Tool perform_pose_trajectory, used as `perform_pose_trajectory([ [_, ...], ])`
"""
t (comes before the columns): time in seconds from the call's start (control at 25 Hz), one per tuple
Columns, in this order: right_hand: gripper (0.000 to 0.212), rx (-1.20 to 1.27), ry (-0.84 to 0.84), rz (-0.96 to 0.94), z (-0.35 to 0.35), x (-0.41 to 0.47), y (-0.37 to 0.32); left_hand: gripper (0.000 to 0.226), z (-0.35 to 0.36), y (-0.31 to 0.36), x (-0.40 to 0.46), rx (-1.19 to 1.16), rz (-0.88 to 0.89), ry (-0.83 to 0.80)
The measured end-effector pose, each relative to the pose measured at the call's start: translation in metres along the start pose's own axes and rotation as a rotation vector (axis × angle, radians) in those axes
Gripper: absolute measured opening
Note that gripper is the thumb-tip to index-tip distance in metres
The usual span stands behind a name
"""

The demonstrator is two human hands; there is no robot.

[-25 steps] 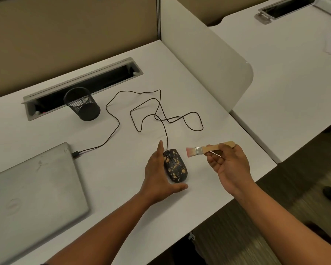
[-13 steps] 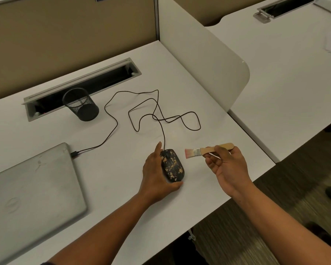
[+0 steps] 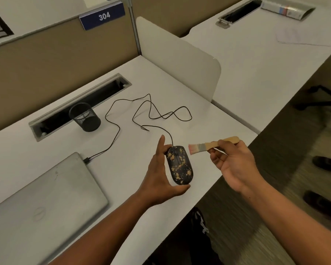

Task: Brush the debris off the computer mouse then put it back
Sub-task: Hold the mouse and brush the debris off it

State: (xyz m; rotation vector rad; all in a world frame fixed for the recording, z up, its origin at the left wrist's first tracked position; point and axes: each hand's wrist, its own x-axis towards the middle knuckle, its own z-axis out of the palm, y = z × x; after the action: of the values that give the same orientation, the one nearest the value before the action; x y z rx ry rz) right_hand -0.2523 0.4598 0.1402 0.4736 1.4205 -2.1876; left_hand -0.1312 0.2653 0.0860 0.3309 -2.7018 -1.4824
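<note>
Head view, centre of frame
Left hand: my left hand grips the computer mouse, thumb curled under its near end, fingers along its left side; the index finger points up the frame.
Computer mouse: black, wired, flecked all over with tan debris; it sits just below the frame's centre, near the desk's front edge. I cannot tell whether it rests on the desk or is lifted off it.
Right hand: my right hand, palm toward the camera, pinches the wooden handle of a small paintbrush.
Paintbrush: held level, right of centre; metal ferrule and pinkish bristles point left, their tips just beside the mouse's far right corner. Whether they touch is unclear.
Cable: the mouse's black cable loops over the middle of the desk and ends at a plug beside the laptop.

Head view, left of frame
Laptop: a closed grey laptop lies at lower left.
Pen cup: a black mesh pen cup stands at centre left, just in front of the cable slot set in the desk.
Sign: a blue plate reading "304" sits on the partition at upper left.

Head view, right of frame
Divider: a white panel stands between my desk and the neighbouring desk at upper right.
</note>
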Motion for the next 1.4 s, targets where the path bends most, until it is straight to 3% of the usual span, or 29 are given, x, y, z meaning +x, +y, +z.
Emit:
perform_pose_trajectory([
  [0.28,0.010,0.170,0.150,-0.048,-0.022,-0.104,0.028,0.154,-0.019,0.020,-0.064,0.011,0.163,-0.204],
  [0.6,0.008,0.238,0.213,0.035,-0.070,-0.144,0.042,0.155,0.020,0.033,-0.107,-0.029,0.172,-0.346],
  [1.0,0.009,0.175,0.210,0.273,-0.151,-0.148,0.059,0.152,0.086,0.053,-0.145,0.027,0.189,-0.374],
  [1.4,0.010,0.179,0.228,0.126,-0.179,-0.165,0.053,0.151,0.112,0.063,-0.141,0.095,0.220,-0.400],
])
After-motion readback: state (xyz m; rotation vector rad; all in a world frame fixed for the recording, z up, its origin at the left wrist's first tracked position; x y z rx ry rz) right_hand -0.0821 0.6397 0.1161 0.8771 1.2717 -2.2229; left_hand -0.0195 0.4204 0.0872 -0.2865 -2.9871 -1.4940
